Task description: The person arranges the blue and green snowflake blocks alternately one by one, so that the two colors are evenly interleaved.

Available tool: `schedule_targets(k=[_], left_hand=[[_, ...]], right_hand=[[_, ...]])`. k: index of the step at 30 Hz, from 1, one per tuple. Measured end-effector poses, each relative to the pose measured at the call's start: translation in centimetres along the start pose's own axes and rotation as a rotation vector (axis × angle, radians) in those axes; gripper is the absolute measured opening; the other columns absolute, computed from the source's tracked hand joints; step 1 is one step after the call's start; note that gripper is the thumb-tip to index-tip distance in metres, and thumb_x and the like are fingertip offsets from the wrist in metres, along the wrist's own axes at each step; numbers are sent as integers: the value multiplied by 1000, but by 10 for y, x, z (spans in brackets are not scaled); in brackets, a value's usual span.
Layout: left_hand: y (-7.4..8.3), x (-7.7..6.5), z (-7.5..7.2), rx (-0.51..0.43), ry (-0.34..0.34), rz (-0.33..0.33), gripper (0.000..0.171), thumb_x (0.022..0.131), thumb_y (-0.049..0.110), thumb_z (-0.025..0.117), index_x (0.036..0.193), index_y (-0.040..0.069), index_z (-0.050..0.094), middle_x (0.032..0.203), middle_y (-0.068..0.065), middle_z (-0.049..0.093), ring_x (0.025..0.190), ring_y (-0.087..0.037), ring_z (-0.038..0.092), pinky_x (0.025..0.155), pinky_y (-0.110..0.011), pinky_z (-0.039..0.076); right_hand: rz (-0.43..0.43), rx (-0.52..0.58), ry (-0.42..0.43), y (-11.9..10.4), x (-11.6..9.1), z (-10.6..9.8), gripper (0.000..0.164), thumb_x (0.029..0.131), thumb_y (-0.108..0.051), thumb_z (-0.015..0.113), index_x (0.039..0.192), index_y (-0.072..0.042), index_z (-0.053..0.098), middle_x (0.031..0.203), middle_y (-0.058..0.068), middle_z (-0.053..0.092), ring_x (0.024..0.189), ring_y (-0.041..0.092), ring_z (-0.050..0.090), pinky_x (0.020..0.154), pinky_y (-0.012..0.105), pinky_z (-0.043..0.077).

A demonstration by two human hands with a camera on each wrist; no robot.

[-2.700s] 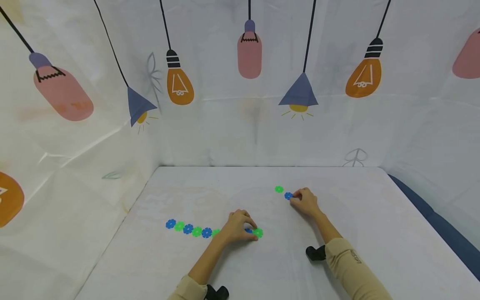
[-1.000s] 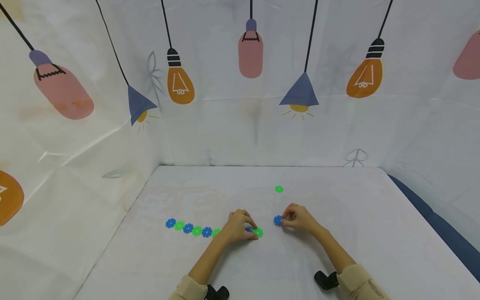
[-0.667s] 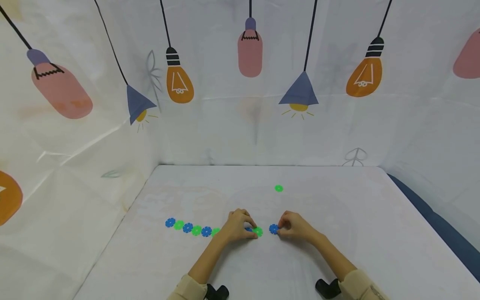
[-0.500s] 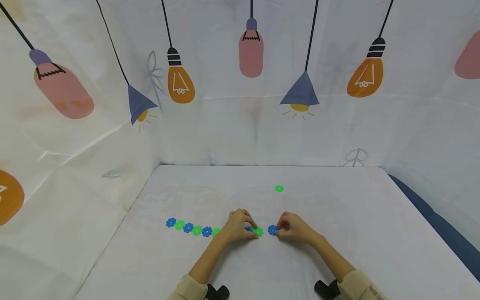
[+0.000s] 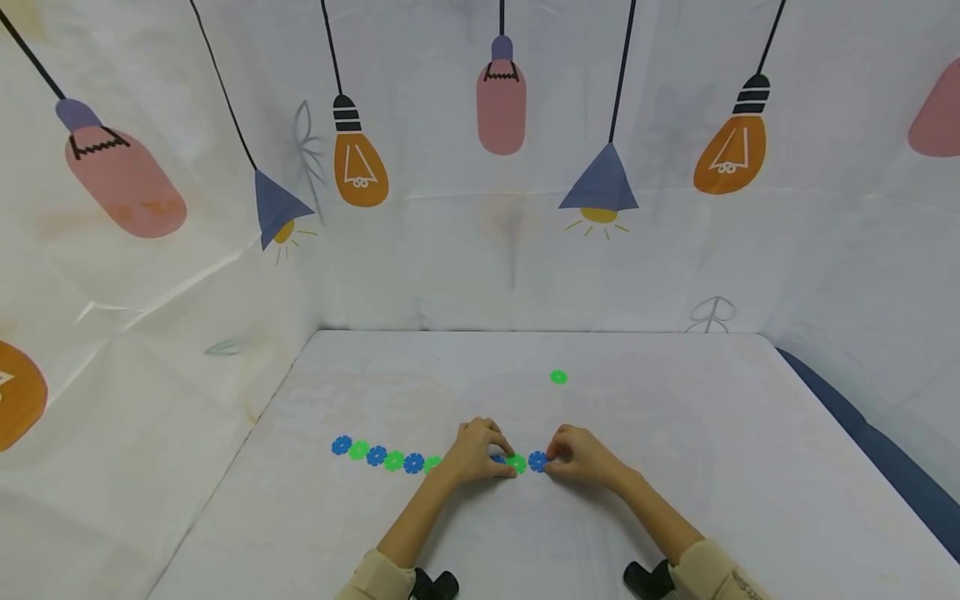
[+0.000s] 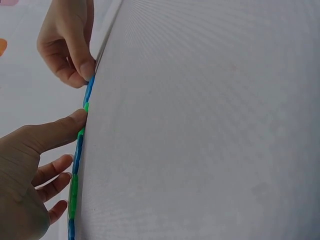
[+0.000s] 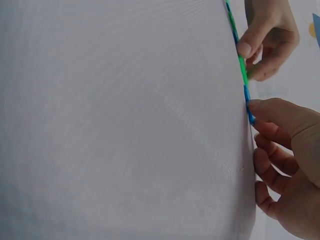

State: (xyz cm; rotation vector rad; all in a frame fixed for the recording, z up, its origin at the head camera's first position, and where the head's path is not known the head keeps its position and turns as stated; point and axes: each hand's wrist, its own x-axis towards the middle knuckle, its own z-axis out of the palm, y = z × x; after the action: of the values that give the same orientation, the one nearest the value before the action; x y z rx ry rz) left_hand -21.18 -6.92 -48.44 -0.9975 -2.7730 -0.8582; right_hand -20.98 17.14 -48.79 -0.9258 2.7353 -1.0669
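Note:
A row of alternating blue and green notched, flower-shaped discs (image 5: pixel 377 456) lies across the white table, its middle hidden behind my left hand (image 5: pixel 472 452). That hand's thumb and index finger pinch the green disc (image 5: pixel 518 464) at the row's right end. From the right, my right hand (image 5: pixel 587 457) pinches a blue disc (image 5: pixel 537 462) between thumb and index finger. Only a narrow gap separates the blue disc from the green one in the head view. Seen edge-on in the left wrist view, the blue disc (image 6: pixel 89 91) lies nearly in line with the row.
One loose green disc (image 5: pixel 558 377) lies farther back on the white table (image 5: pixel 675 417). White sheeting (image 5: pixel 450 267) printed with lamps hangs behind and at the sides. Black wrist cameras (image 5: pixel 435 586) sit at both cuffs.
My right hand has drawn the blue disc from beside the loose green disc toward me and leftward, up close to the row's end. The left hand has stayed in place.

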Motion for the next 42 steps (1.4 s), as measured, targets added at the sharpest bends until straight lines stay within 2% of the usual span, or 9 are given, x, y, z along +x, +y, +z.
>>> schedule_targets(k=[5,9,21,29,33,37,42], left_hand=[[1,1,1,-1,-34,-59,23,70,33,82,85,16,76,93,1,60,95,-18,50,89,-45,34],[1,2,1,20,-57,-89,23,70,34,82,85,18,76,94,2,60,96,-17,50,90,-44,34],[2,2,0,42,-33,-61,24,69,34,83,84,18,77,92,2,61,93,-16,51,85,-41,36],[2,2,1,41,-40,-74,24,69,35,83,85,18,77,92,3,61,93,-15,50,86,-40,35],[2,2,2,36,-46,-81,24,69,36,82,85,18,77,93,3,62,95,-15,51,87,-41,35],[2,2,2,35,-50,-89,24,70,36,82,85,18,77,93,3,61,96,-16,51,89,-42,35],[0,2,2,32,-49,-91,24,70,35,82,85,18,77,93,3,61,96,-16,51,90,-42,35]], right_hand=[[-32,-15,-3,-1,0,2,10,77,-13,75,76,-8,66,78,-5,55,68,2,44,61,21,41],[-17,-14,-11,-3,0,2,10,77,-14,74,76,-8,66,78,-5,55,67,2,43,60,21,40],[-40,-15,-2,-6,-3,0,10,77,-15,75,75,-9,66,78,-4,56,69,3,45,62,22,42],[-55,-14,1,-5,-4,-1,10,79,-16,75,78,-7,68,80,-3,59,71,4,48,64,22,44],[-50,8,7,-2,-5,-8,12,80,-16,74,83,-5,69,80,-2,60,71,6,52,63,22,45],[-10,6,63,7,0,-21,16,82,-15,72,89,-1,68,84,2,63,74,11,56,63,25,47],[85,-45,207,29,17,-37,26,81,-10,71,101,6,64,89,12,64,79,22,58,70,33,49]])
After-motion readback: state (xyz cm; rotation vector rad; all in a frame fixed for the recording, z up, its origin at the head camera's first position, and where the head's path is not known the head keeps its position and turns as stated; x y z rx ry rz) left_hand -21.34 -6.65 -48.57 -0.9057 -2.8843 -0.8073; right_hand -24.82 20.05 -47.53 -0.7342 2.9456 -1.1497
